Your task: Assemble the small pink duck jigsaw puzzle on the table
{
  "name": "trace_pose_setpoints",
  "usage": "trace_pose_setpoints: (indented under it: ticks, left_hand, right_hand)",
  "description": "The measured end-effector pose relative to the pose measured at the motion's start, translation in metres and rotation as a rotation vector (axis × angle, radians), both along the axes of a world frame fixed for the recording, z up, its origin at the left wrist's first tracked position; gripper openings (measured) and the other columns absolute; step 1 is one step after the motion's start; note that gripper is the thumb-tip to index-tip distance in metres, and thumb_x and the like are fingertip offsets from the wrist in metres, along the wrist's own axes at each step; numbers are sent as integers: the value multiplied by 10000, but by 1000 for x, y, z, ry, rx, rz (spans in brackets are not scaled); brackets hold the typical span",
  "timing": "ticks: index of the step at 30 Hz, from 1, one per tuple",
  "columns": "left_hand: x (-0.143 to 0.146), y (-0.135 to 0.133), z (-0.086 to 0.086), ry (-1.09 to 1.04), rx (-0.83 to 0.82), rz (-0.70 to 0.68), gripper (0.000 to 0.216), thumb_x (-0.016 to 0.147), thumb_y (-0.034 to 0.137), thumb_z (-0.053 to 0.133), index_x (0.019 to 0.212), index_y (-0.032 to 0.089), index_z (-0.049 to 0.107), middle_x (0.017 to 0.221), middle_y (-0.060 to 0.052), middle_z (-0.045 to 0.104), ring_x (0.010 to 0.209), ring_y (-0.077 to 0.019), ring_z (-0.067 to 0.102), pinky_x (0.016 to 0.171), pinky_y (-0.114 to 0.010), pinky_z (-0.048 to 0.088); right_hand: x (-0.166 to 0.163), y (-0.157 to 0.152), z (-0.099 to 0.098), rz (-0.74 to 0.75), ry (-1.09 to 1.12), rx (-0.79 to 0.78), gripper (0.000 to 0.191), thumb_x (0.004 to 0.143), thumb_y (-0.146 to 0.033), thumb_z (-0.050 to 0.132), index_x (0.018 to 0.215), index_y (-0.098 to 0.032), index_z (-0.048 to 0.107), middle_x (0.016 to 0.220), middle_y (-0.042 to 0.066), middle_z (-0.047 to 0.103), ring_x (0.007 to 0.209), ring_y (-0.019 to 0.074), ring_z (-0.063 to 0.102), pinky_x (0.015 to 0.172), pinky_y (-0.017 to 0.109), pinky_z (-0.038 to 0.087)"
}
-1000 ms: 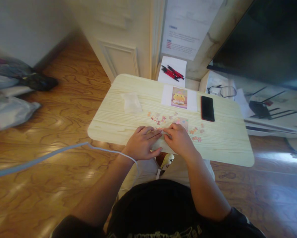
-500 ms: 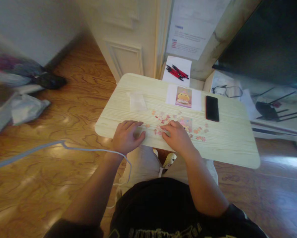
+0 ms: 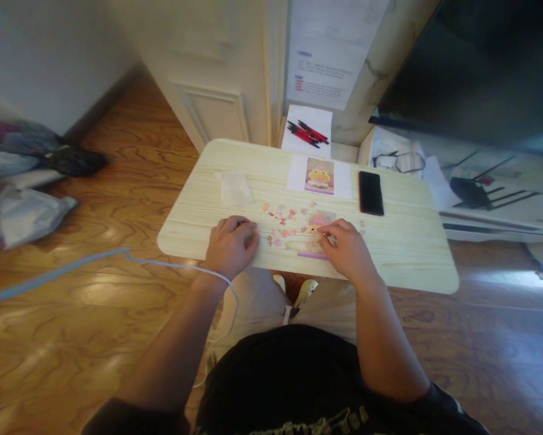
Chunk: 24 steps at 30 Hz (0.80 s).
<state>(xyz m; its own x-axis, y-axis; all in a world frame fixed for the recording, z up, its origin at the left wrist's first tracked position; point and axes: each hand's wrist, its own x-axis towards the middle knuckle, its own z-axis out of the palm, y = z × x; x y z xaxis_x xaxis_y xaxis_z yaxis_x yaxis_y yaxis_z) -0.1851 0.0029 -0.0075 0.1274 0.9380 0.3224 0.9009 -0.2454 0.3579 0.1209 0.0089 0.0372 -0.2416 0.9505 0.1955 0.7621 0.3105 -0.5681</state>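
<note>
A partly joined jigsaw puzzle (image 3: 315, 221) with a yellow cartoon figure and a purple lower edge lies near the front of the table. Over its right side, my right hand (image 3: 346, 248) pinches thumb and forefinger together on a puzzle piece, mostly hidden by the fingertips. Loose puzzle pieces (image 3: 280, 234), pink and orange, are scattered left of the puzzle. To the left of these rests my left hand (image 3: 230, 244), its fingers curled in toward the thumb; what they hold, if anything, is hidden. A printed reference picture (image 3: 319, 176) of the same figure lies behind the puzzle.
On the pale wooden table (image 3: 407, 254) a black phone (image 3: 371, 193) lies to the right and a translucent bag (image 3: 235, 189) to the left. Red and black pens (image 3: 308, 133) sit on paper beyond the far edge. A cable (image 3: 176, 264) crosses my left wrist.
My right hand has moved from the loose pieces on the left to the puzzle's right side. My left fingers have curled closer to the thumb. The pieces right of the puzzle are now mostly covered.
</note>
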Motion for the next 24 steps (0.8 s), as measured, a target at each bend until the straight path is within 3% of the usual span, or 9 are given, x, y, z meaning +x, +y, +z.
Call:
trace_pose_setpoints:
  ticks: [9,12,14,18,24]
  left_hand:
    - [12,14,5,38,-100,-23,143,928,299,635,1013,218,717,1022,-77,740,984,-292,668,898,-458,532]
    - [18,12,7,-33,-104,-15,138,949,303,625,994,226,730,950,-58,767,928,-267,706,864,-418,552]
    - [24,10,10,-133,-88,-15,174,968,318,614,1029,236,754,1010,-48,790,940,-240,729,888,-388,566]
    - [50,7,15,-351,-107,-82,219,980,352,620,1083,251,784,1071,-25,811,963,-201,755,942,-343,586]
    - [107,7,23,-559,-192,-274,187,959,351,672,1063,249,789,1049,-10,822,951,-177,769,882,-296,611]
  right_hand:
    - [15,-7,-1,-29,49,3,206,949,-206,630,1079,-235,787,1023,63,692,983,237,653,922,383,518]
    - [20,-7,-1,-34,67,0,219,946,-198,627,1092,-232,786,1036,65,695,987,234,659,910,376,527]
    - [24,-8,-1,-39,87,-3,234,944,-183,617,1101,-233,783,1049,67,700,1001,232,666,903,371,534]
    - [33,-9,-2,-60,114,-3,242,943,-170,607,1098,-233,782,1060,71,715,1013,235,675,894,374,543]
    - [37,-14,0,-5,157,-30,196,964,-221,652,1120,-242,768,1079,61,751,1059,239,678,926,379,526]
